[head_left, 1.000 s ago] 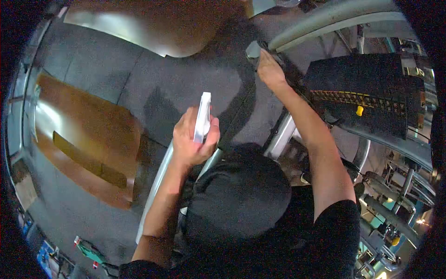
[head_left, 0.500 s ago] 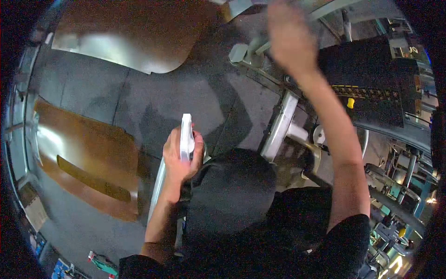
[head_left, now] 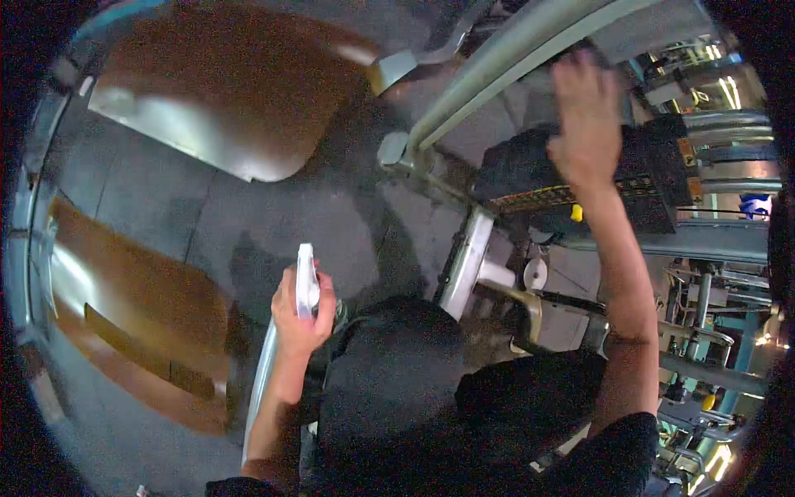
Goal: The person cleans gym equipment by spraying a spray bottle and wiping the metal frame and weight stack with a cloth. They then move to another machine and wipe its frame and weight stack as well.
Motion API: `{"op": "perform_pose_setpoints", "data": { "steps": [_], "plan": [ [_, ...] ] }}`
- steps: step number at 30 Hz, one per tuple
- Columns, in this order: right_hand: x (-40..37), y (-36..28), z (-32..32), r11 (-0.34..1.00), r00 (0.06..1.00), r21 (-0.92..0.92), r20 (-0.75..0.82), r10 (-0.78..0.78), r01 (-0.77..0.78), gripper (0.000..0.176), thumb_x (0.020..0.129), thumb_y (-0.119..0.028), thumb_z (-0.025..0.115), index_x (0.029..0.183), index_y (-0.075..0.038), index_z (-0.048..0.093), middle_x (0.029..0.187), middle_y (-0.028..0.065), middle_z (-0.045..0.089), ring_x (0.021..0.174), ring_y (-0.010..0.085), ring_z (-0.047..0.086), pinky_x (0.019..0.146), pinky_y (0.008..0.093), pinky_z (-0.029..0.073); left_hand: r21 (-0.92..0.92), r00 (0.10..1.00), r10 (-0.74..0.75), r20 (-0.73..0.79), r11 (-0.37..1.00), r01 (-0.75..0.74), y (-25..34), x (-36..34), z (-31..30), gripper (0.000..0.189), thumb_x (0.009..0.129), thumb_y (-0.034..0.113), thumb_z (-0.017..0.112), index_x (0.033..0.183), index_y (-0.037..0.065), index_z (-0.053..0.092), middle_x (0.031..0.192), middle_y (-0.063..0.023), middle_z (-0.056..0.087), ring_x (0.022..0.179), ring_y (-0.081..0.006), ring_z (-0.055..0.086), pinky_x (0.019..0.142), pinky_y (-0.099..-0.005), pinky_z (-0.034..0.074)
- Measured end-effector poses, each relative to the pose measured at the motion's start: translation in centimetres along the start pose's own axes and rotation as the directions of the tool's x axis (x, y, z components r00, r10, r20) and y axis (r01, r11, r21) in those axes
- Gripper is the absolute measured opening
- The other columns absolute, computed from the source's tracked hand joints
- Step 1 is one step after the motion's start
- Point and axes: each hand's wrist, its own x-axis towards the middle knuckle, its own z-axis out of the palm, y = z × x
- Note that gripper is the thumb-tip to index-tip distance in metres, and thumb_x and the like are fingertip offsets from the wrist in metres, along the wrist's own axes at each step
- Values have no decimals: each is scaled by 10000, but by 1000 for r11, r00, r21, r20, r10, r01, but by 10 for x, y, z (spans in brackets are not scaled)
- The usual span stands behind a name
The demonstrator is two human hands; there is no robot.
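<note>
My left hand (head_left: 300, 319) is closed round a white spray bottle (head_left: 306, 277). From above, only its narrow head shows; the rest is hidden by my fingers. My right hand (head_left: 586, 124) is stretched forward with its fingers spread, slightly blurred. It is over or in front of a dark machine panel (head_left: 513, 170), beside a thick grey metal tube (head_left: 497, 70). Whether the palm touches anything cannot be made out. A small yellow knob (head_left: 577, 213) sits below that hand, along a row of markings on the panel.
Two glossy brown panels lie to the left, one upper (head_left: 224, 74) and one lower (head_left: 141, 315). A light metal frame post (head_left: 466, 265) rises ahead of my legs. More gym-like machines with metal tubes (head_left: 704, 306) crowd the right side. Dark floor tiles (head_left: 273, 207) lie between.
My view has shifted, bringing the grey tube further into sight. My right hand has moved right and down in view, over the dark panel. The left hand keeps holding the white spray bottle.
</note>
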Motion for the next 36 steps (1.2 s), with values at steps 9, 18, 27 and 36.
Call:
{"op": "perform_pose_setpoints", "data": {
  "steps": [9,18,27,36],
  "plan": [
    [49,-16,-50,983,587,164,-789,179,-79,631,815,-192,641,1426,-40,587,1476,229,526,1350,392,493,1143,510,332,17,998,55,-36,998,-54,8,1,1,244,884,80,650,1104,-23,631,855,-148,667,734,-317,697,678,-384,557],
    [-23,-211,110,664,828,604,-11,561,-442,707,868,-100,688,1511,4,412,1465,309,381,1306,514,410,1123,553,341,-63,998,14,-65,998,-18,2,1,4,270,886,136,685,1111,-7,638,838,-137,666,726,-325,701,668,-401,556],
    [-28,-230,178,177,318,767,37,947,-617,465,875,-136,734,1213,80,497,1166,298,545,1129,477,544,1015,466,431,-54,997,-72,-10,996,71,13,2,-2,293,912,207,704,1123,11,646,884,-116,681,751,-284,703,693,-383,552],
    [32,-120,82,521,487,749,-304,819,-410,367,888,-108,669,1191,56,543,1133,266,603,1072,452,587,943,457,454,-40,989,146,-34,988,-148,-7,0,2,353,914,234,724,1119,-35,622,870,-133,652,753,-335,706,661,-401,563]
  ]
}}
